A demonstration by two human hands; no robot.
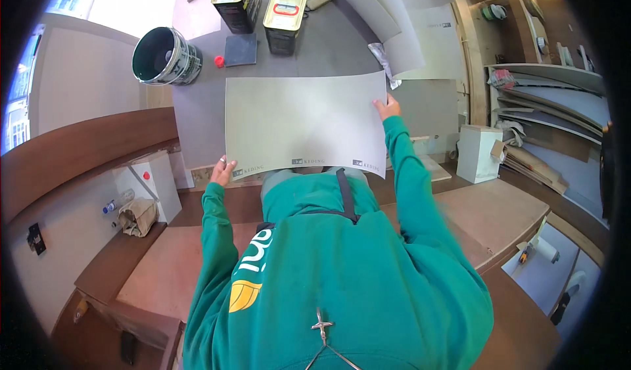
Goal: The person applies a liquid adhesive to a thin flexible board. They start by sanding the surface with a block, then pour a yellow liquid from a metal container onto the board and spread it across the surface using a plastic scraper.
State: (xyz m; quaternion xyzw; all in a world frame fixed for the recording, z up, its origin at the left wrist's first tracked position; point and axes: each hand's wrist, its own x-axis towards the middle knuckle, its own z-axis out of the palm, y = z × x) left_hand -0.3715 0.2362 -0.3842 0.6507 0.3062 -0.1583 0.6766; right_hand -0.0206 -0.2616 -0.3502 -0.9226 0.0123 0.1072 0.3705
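Observation:
A pale laminate sheet (305,120), off-white with printing along its near edge, spans the space in front of me, partly over the grey worktop (197,117). My left hand (223,171) grips its near left corner, thumb on top. Higher up on the opposite side, my right hand (388,107) pinches the right edge close to the far corner. The fingers beneath the sheet are hidden on both hands. The sheet bows slightly, its near edge hanging over my lap.
Beyond the sheet stand two metal cans (286,12) (236,2), a dark bucket (167,57), a grey square piece (240,49) and a red cap (219,61). Curled sheets (401,41) lie at the far right. Shelves of stacked boards (552,117) and a white box (478,153) stand to my right.

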